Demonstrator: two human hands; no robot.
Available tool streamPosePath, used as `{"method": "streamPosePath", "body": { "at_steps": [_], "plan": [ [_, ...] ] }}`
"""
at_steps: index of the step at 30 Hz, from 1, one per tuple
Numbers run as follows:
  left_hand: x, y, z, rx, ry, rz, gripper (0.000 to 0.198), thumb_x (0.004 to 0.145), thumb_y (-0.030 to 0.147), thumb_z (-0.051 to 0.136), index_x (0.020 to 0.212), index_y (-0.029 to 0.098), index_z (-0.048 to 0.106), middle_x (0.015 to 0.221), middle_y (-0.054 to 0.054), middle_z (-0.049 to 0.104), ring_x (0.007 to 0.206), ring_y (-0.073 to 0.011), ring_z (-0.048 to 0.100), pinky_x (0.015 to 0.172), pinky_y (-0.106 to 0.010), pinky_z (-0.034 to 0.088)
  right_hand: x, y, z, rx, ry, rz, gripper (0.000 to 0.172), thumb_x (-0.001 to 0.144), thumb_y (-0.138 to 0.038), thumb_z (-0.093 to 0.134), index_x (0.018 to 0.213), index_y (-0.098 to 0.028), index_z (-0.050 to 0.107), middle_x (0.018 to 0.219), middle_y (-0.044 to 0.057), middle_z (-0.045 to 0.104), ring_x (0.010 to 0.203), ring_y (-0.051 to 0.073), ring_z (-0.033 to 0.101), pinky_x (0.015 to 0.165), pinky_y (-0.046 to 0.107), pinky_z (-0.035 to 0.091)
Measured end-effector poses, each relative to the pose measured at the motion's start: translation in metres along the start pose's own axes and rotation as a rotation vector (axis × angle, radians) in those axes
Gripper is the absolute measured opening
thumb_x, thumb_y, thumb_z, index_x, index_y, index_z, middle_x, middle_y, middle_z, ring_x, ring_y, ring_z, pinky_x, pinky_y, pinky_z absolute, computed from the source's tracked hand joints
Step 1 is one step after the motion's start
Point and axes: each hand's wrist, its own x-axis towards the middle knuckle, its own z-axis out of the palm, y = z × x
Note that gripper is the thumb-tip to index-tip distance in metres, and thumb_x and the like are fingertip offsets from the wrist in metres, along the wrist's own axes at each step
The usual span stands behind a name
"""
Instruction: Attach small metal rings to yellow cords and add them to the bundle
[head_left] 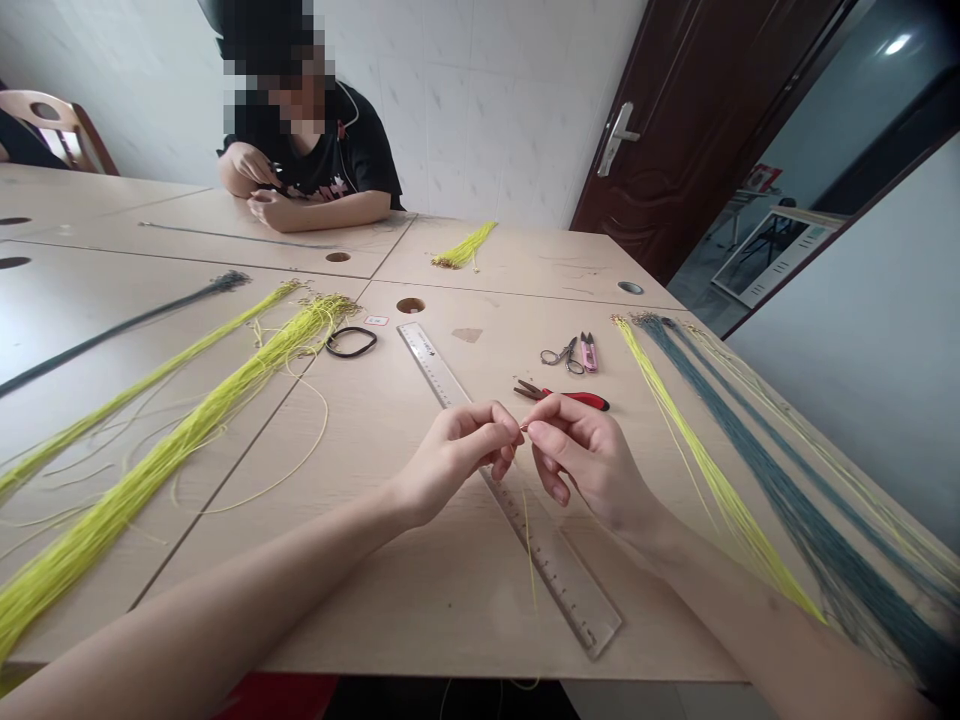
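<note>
My left hand (454,455) and my right hand (585,465) meet above the wooden table (465,570), their fingertips pinching a thin yellow wire (529,550). A tiny metallic end (523,428) shows between the fingertips, mostly hidden by them. The wire's free length hangs down over a clear plastic ruler (555,535) lying beneath my hands. Just beyond my right hand rest red-handled pliers (577,400). Small steel scissors (561,356) and pink thread snips (589,352) lie a little farther away.
Long bundles of yellow wire (165,440) cover the table's left side, and grey-blue and yellow bundles (795,490) lie to the right. A black elastic band (351,342) lies ahead. Across the table, a seated person (352,150) works with both hands. A door (675,130) stands ajar.
</note>
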Motion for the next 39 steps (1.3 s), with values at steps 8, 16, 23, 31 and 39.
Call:
{"method": "streamPosePath", "body": {
  "at_steps": [8, 16, 23, 31, 39],
  "plan": [
    [-0.0004, 0.0011, 0.0007, 0.036, -0.012, -0.008, 0.017, 0.080, 0.023, 0.058, 0.068, 0.012, 0.054, 0.061, 0.002, 0.049, 0.057, -0.0083, 0.046, 0.058, -0.023, 0.034, 0.0023, 0.0022, -0.0015, -0.063, 0.067, 0.018, 0.024, 0.088, -0.035, 0.058, 0.074, -0.018, 0.052, 0.045, -0.008, 0.047, 0.033, 0.004, 0.041, 0.036, 0.016, 0.032],
    [-0.0018, 0.0022, 0.0015, 0.074, -0.028, -0.012, 0.018, 0.079, 0.023, 0.059, 0.066, 0.012, 0.053, 0.061, 0.001, 0.050, 0.055, -0.0085, 0.045, 0.058, -0.024, 0.035, 0.0034, 0.0016, -0.0010, -0.066, 0.109, 0.013, 0.026, 0.087, -0.038, 0.059, 0.073, -0.018, 0.050, 0.045, -0.008, 0.044, 0.032, 0.006, 0.040, 0.036, 0.017, 0.033],
    [-0.0020, 0.0023, 0.0030, 0.100, -0.074, 0.017, 0.016, 0.078, 0.022, 0.060, 0.067, 0.013, 0.054, 0.058, 0.002, 0.050, 0.055, -0.0089, 0.046, 0.057, -0.023, 0.038, 0.0040, 0.0035, -0.0027, -0.078, 0.116, 0.015, 0.027, 0.086, -0.040, 0.060, 0.073, -0.018, 0.049, 0.047, -0.008, 0.046, 0.032, 0.006, 0.041, 0.035, 0.017, 0.033],
    [-0.0037, 0.0048, 0.0040, 0.102, -0.212, -0.004, 0.018, 0.080, 0.019, 0.058, 0.065, 0.012, 0.053, 0.067, -0.001, 0.056, 0.060, -0.0087, 0.048, 0.058, -0.021, 0.040, 0.0035, 0.0035, -0.0016, -0.086, 0.082, 0.023, 0.026, 0.088, -0.038, 0.058, 0.073, -0.018, 0.051, 0.047, -0.008, 0.048, 0.032, 0.005, 0.041, 0.035, 0.017, 0.031],
    [-0.0032, 0.0026, 0.0023, 0.072, -0.137, 0.000, 0.013, 0.078, 0.022, 0.058, 0.071, 0.012, 0.056, 0.063, 0.000, 0.053, 0.057, -0.0094, 0.048, 0.058, -0.023, 0.040, 0.0012, 0.0019, -0.0020, -0.038, 0.039, 0.003, 0.023, 0.089, -0.029, 0.054, 0.070, -0.018, 0.048, 0.044, -0.007, 0.048, 0.034, 0.006, 0.042, 0.037, 0.017, 0.032]
  ]
}}
